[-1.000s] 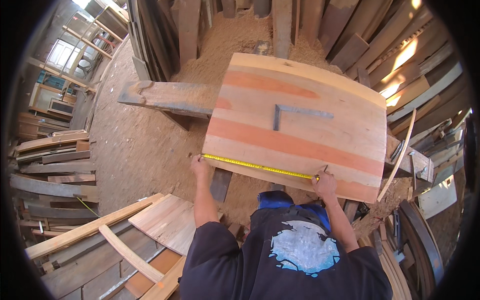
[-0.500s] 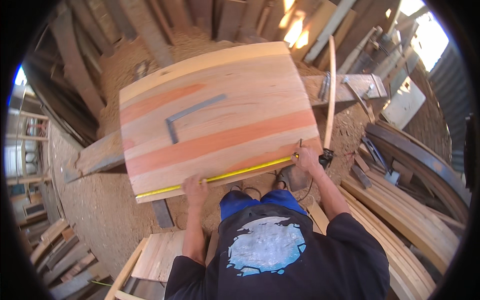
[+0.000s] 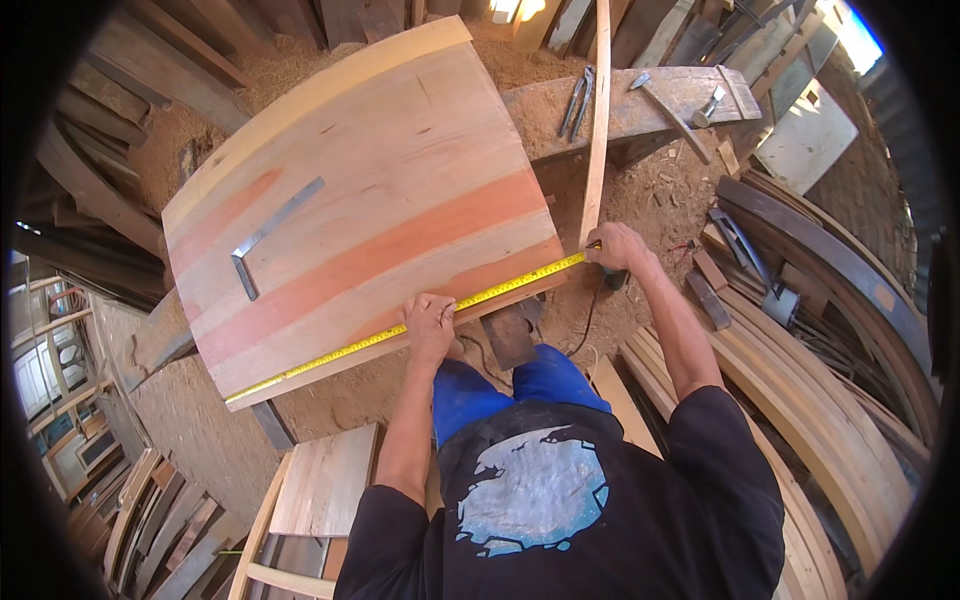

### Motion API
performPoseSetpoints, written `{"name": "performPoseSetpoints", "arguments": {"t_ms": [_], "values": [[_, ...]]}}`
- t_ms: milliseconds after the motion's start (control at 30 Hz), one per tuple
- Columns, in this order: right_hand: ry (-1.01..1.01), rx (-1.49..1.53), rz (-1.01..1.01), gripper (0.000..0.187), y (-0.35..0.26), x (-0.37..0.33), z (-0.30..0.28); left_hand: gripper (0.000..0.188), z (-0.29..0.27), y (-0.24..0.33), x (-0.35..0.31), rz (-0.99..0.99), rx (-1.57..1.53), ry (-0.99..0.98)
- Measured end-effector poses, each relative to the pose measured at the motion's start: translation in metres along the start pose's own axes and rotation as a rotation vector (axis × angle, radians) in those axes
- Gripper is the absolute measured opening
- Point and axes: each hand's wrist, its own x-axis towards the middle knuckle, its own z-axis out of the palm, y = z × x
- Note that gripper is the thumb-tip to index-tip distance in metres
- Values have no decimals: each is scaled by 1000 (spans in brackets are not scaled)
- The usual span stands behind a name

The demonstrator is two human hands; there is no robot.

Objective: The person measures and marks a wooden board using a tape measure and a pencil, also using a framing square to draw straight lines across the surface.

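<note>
A wide wooden panel [image 3: 380, 170], made of pale and reddish boards, lies slanted in front of me. The extended yellow blade of a tape measure [image 3: 340, 352] runs along its near edge. My right hand [image 3: 618, 247] grips the tape measure's dark case just past the panel's right corner. At the middle of the near edge, my left hand [image 3: 428, 325] has its fingers curled against the blade, pinching it at the panel's edge. A metal try square [image 3: 275, 222] rests on the left half of the panel.
On a plank [image 3: 660, 105] beyond the panel lie pincers [image 3: 576, 103] and a hammer [image 3: 672, 117]. A thin curved strip [image 3: 598, 130] rises beside the panel. Curved timbers [image 3: 790, 410] are stacked at right. A smaller board [image 3: 322, 482] lies at near left. Sawdust covers the ground.
The panel sits further left and more tilted in view. My right hand, with the tape case, has gone from over the panel's corner to beyond its right edge. My left hand stays on the blade.
</note>
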Motion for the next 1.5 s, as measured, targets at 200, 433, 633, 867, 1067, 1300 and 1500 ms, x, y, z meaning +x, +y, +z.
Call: {"name": "performPoseSetpoints", "arguments": {"t_ms": [200, 433, 633, 867, 1067, 1300, 1500], "values": [[-268, 72, -78, 37, 21, 40, 0, 10, 7, 3, 0, -2, -24, 12], [-278, 266, -248, 41, 35, 49, 27, 10, 19, 18, 7, 17, 4, -30], [-88, 218, -150, 39, -3, 23, 21, 14, 47, 45, 16, 14, -66, -37], [311, 331, -253, 34, -16, -13, 39, 19, 67, 77, 25, 63, -45, -15], [616, 536, -258, 34, -32, -44, 47, 22, 77, 77, 21, 75, -6, -46], [509, 549, -360, 21, -37, -51, 80, 41, 53, 81, 22, 208, -8, -148], [468, 682, -365, 28, -36, -55, 82, 50, 65, 84, 26, 310, 67, -180]]}}
